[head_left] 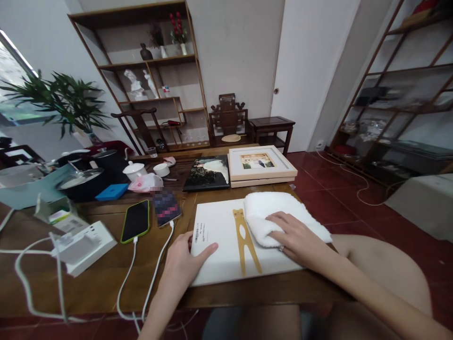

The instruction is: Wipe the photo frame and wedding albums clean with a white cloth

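A white picture frame (pixel 221 257) lies face down at the table's front edge, a barcode label near its left side. On its back is a yellow A-shaped stand leg (pixel 240 221). My left hand (pixel 184 259) grips the frame's left edge, thumb on top and fingers mostly hidden at the side. On the frame's right part rests a fluffy white towel (pixel 274 205), which overlaps the right edge. My right hand (pixel 295 236) presses into the towel with bent fingers, gripping some of its fabric.
Behind the frame lie a dark photo panel (pixel 207 174) and a light wooden picture frame (pixel 262 163). To the left are a charging phone (pixel 136 221), a second device (pixel 166 208), white cables, a white box (pixel 85 248) and a dark pot (pixel 83 182). A beige stool (pixel 385 269) stands right.
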A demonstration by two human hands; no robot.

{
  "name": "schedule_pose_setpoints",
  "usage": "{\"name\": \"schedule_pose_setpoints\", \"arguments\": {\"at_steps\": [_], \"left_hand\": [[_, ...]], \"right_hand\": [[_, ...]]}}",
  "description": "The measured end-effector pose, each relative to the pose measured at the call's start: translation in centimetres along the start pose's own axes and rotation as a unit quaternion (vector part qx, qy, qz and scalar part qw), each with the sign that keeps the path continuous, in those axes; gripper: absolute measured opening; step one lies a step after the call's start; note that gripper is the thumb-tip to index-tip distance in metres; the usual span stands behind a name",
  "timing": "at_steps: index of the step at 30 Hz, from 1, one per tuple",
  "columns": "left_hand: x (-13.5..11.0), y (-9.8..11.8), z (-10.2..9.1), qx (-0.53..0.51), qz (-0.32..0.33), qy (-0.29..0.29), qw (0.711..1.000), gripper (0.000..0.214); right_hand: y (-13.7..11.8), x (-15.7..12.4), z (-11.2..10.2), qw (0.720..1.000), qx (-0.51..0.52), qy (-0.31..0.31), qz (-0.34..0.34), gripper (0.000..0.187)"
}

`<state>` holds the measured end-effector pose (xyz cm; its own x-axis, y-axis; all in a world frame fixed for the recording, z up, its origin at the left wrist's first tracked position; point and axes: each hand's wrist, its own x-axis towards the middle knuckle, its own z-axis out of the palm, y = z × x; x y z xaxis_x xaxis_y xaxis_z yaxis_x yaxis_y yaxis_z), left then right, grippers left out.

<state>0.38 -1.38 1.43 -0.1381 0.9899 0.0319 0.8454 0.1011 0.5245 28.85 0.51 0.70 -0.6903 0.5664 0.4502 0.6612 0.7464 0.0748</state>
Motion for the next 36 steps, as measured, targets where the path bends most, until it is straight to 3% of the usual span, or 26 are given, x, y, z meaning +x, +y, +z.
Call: {"name": "schedule_pose_setpoints", "arguments": {"at_steps": [8, 15, 19, 23, 25, 28, 31, 36], "left_hand": [[-0.1, 0.0, 0.4, 0.015, 0.004, 0.03, 0.999, 0.062], [0.0, -0.6, 0.6, -0.007, 0.008, 0.051, 0.999, 0.064], [0.1, -1.3, 0.9, -0.034, 0.012, 0.056, 0.998, 0.064], [-0.1, -1.6, 1.9, -0.045, 0.109, 0.098, 0.988, 0.055], [-0.2, -1.6, 2.5, -0.048, 0.177, 0.081, 0.98, 0.046], [-0.2, -1.6, 3.0, -0.048, 0.222, 0.021, 0.974, 0.042], [-0.1, -1.7, 3.2, -0.047, 0.219, 0.011, 0.974, 0.042], [-0.1, -1.7, 3.2, -0.059, 0.205, 0.018, 0.977, 0.04]], "right_hand": [[-0.2, -0.4, 0.2, 0.999, 0.005, -0.03, 0.028, 0.032], [-1.6, -1.0, 0.6, 0.998, 0.004, -0.026, 0.065, 0.016], [-1.7, -1.1, 0.8, 0.997, -0.003, -0.021, 0.072, 0.024], [0.0, -0.4, 0.3, 0.997, 0.001, 0.035, 0.065, 0.031], [1.1, 0.3, 0.3, 0.997, 0.0, 0.047, 0.056, 0.03], [2.0, 1.3, 0.7, 0.999, 0.02, -0.004, 0.045, 0.033], [1.2, 1.5, 0.4, 0.996, 0.05, -0.063, 0.046, 0.037], [-2.2, -0.8, -3.4, 0.985, 0.112, -0.122, 0.057, 0.041]]}}
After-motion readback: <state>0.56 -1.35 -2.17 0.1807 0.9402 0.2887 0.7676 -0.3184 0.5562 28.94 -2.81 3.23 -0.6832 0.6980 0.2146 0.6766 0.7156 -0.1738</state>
